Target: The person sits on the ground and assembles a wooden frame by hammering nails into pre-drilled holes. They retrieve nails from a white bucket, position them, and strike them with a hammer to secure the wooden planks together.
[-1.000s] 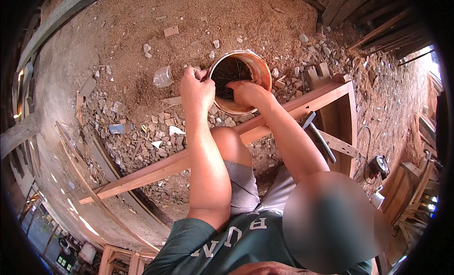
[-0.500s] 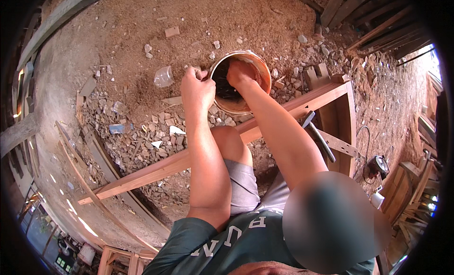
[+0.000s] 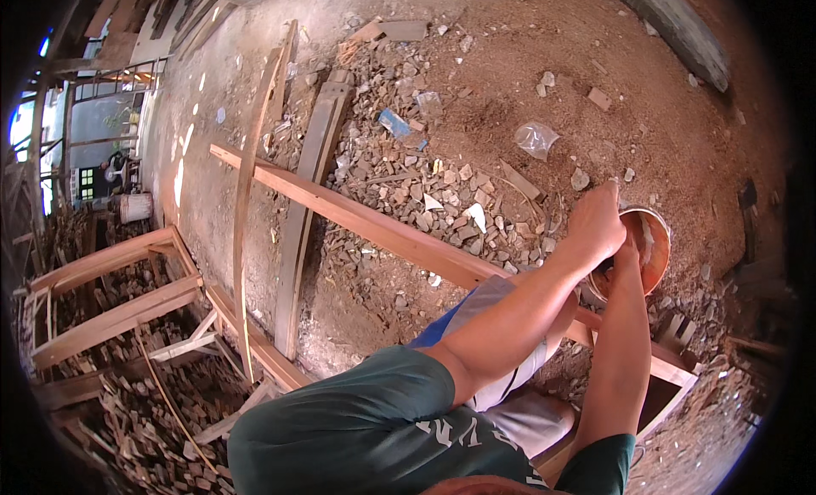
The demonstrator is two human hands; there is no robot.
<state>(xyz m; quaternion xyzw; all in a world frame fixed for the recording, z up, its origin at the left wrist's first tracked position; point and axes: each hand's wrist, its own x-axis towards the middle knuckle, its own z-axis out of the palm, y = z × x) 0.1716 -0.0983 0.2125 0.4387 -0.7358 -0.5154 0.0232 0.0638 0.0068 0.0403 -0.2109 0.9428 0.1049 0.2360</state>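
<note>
A round bucket (image 3: pixel 660 258) with a pale rim and a stained orange-brown inner wall stands on the dirt floor at the right. At its left rim is my left hand (image 3: pixel 597 220), its fingers curled closed on the edge. My right hand (image 3: pixel 627 250) reaches down inside the bucket; its fingers are hidden, and whether they hold anything does not show. Most of the bucket's contents are hidden behind my hands and forearms. Close by my left hand, a crumpled clear plastic bag (image 3: pixel 536 139) lies on the ground.
A long reddish wooden beam (image 3: pixel 365 224) runs past my knees into a wooden frame (image 3: pixel 671 372). Grey planks (image 3: pixel 310 189) and a thin strip (image 3: pixel 246 197) lie leftward. Stone rubble (image 3: pixel 408 180) covers the middle ground. Another wooden frame (image 3: pixel 110 321) stands at lower left over piled wood pieces.
The view has swung leftward, so the bucket and both hands now appear farther right. The hammer seen on the frame earlier is out of sight. My right hand stays in the bucket.
</note>
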